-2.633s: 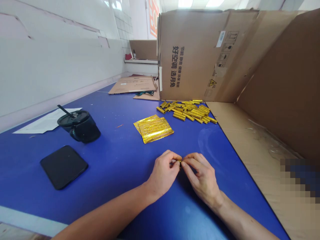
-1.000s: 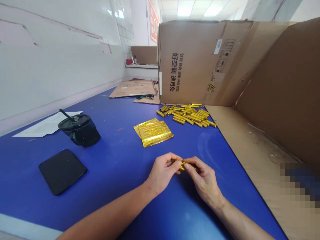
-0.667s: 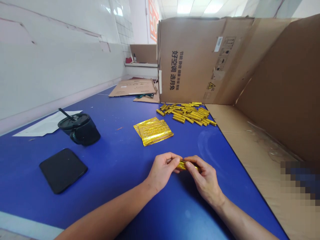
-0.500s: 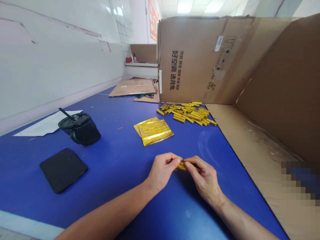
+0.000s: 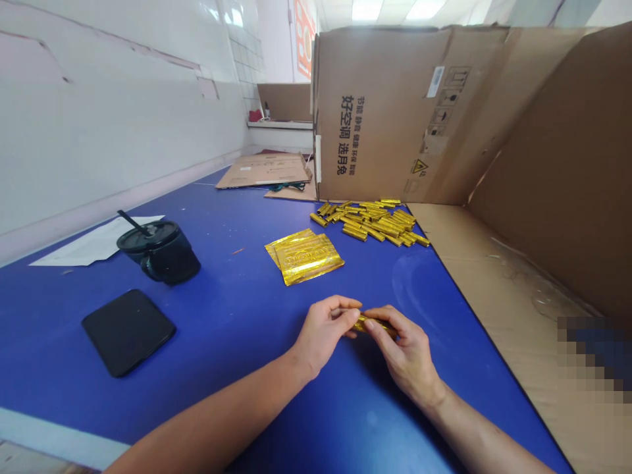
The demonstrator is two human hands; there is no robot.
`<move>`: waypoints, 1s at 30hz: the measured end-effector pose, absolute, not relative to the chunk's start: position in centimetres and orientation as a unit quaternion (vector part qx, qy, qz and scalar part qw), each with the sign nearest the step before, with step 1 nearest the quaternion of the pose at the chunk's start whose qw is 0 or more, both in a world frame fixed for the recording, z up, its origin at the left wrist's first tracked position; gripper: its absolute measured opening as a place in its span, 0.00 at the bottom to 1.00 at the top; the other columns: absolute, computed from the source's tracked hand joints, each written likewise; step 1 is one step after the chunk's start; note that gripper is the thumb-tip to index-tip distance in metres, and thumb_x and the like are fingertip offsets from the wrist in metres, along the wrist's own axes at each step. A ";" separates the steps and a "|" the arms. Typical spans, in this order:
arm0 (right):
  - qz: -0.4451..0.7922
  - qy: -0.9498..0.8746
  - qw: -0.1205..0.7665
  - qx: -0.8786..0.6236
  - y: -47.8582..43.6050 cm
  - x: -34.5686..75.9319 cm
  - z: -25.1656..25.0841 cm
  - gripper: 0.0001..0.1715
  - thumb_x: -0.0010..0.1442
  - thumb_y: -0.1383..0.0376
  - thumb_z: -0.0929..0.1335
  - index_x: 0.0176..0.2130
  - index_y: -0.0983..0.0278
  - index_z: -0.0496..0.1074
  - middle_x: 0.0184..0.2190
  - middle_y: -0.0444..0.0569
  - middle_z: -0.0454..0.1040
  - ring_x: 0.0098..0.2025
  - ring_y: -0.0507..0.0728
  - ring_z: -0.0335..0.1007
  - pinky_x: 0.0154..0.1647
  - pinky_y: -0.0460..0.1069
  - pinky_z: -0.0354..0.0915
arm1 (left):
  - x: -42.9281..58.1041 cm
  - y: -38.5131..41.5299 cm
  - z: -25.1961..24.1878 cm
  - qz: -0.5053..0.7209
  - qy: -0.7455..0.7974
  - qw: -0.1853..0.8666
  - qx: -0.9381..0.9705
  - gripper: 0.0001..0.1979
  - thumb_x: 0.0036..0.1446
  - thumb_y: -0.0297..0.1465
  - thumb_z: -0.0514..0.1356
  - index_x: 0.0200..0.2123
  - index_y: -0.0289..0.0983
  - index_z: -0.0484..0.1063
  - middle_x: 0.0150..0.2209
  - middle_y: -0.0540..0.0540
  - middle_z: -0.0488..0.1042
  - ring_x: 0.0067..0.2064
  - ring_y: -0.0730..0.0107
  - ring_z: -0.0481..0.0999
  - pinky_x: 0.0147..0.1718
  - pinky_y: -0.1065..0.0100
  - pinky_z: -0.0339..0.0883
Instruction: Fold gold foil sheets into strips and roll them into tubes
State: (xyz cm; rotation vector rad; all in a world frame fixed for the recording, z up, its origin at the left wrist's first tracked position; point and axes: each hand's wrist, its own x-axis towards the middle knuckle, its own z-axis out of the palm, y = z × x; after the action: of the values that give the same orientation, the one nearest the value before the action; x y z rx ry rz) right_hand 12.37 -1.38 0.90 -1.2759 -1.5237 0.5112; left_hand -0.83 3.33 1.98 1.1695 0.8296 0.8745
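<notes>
Between my two hands is a narrow roll of gold foil (image 5: 363,323), partly covered by the fingers. My left hand (image 5: 323,330) pinches its left end between thumb and fingers. On its right part, my right hand (image 5: 405,349) is closed with the thumb on top. Beyond my hands lie a few flat gold foil sheets (image 5: 309,259), overlapping on the blue table (image 5: 237,296). Farther back and to the right, several rolled gold tubes (image 5: 378,222) form a loose pile.
At the left stand a dark lidded mug (image 5: 160,253) and a black flat pad (image 5: 128,331), with white paper (image 5: 93,243) behind. A big cardboard box (image 5: 385,118) rises at the back right; flat cardboard (image 5: 264,171) lies at the back.
The fingers of my left hand have shifted slightly around the roll, the upper ones reaching farther right. The view has moved a little; the sheets and pile lie as before.
</notes>
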 end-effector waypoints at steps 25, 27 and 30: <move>0.344 -0.521 0.567 -0.537 -1.0 12.6 0.6 0.12 0.51 0.59 0.65 0.34 0.65 0.68 0.23 0.45 0.71 0.22 0.51 0.65 0.24 0.45 0.64 | -1.1 3.8 2.1 0.426 0.370 0.609 0.557 0.11 0.43 0.29 0.59 0.33 0.32 0.69 0.27 0.48 0.71 0.26 0.75 0.68 0.25 0.73 0.64; 0.340 -0.531 0.565 -0.532 -1.1 12.6 0.6 0.11 0.51 0.60 0.66 0.34 0.64 0.69 0.24 0.45 0.72 0.23 0.51 0.66 0.25 0.45 0.65 | -1.1 3.7 2.2 0.406 0.375 0.617 0.559 0.11 0.43 0.29 0.59 0.33 0.31 0.70 0.27 0.47 0.72 0.26 0.75 0.69 0.24 0.73 0.64; 0.324 -0.548 0.561 -0.530 -1.2 12.6 0.5 0.09 0.52 0.62 0.66 0.33 0.63 0.71 0.24 0.45 0.73 0.24 0.51 0.67 0.27 0.46 0.65 | -1.0 3.6 2.4 0.399 0.392 0.609 0.563 0.08 0.43 0.29 0.59 0.29 0.30 0.71 0.23 0.48 0.71 0.23 0.77 0.67 0.23 0.74 0.63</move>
State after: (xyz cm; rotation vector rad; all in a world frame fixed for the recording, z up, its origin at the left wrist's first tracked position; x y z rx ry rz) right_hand 12.57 -1.19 0.52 -1.2480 -1.2912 0.7639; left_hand -1.00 3.57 2.36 1.2998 0.9047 0.9223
